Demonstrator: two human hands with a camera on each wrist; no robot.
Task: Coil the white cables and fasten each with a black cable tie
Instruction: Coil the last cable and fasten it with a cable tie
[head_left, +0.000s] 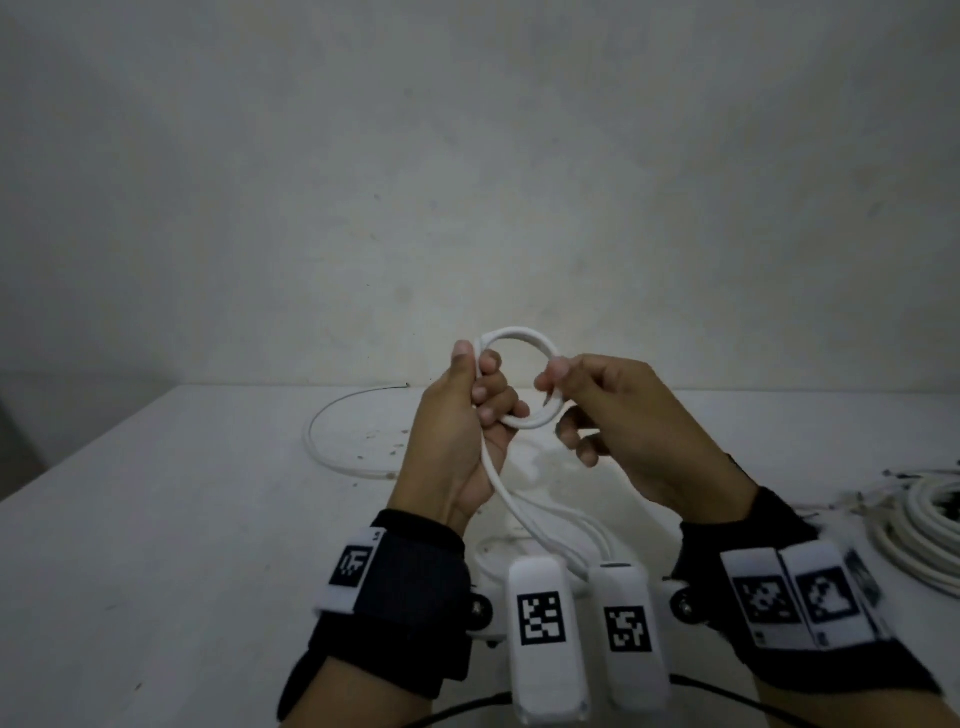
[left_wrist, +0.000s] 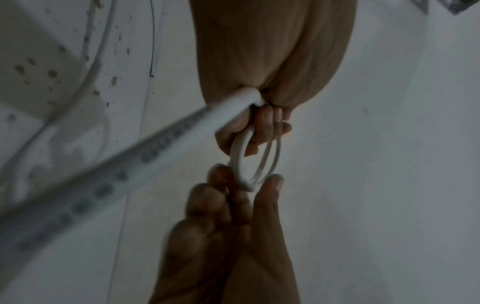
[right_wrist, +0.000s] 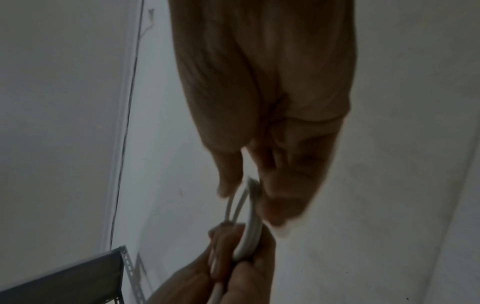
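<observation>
Item: white cable, one, in hand. Part of it is wound into a small ring of about two turns, held up above the counter. The rest trails down from the left hand onto the counter and curves away in a wide arc toward the far edge.

Left hand: fingers curled through the ring, thumb up along its left side, gripping the turns together. Right hand: thumb and forefinger pinch the right side of the ring; its other fingers are curled below, holding nothing that can be made out.

Step in hand, as judged: adding turns to the coil. To do it well, keep the left grip firm so the turns stay stacked, let the right hand feed each new loop to the same size, and draw the slack up without twisting it.

Count:
- Cable being coiled: one.
- Coiled white cables at the right edge of the counter: one heap; the number in it cannot be told.
- Black ties: small dark bits lie by that heap, too small to tell.
- Hands: two.
</observation>
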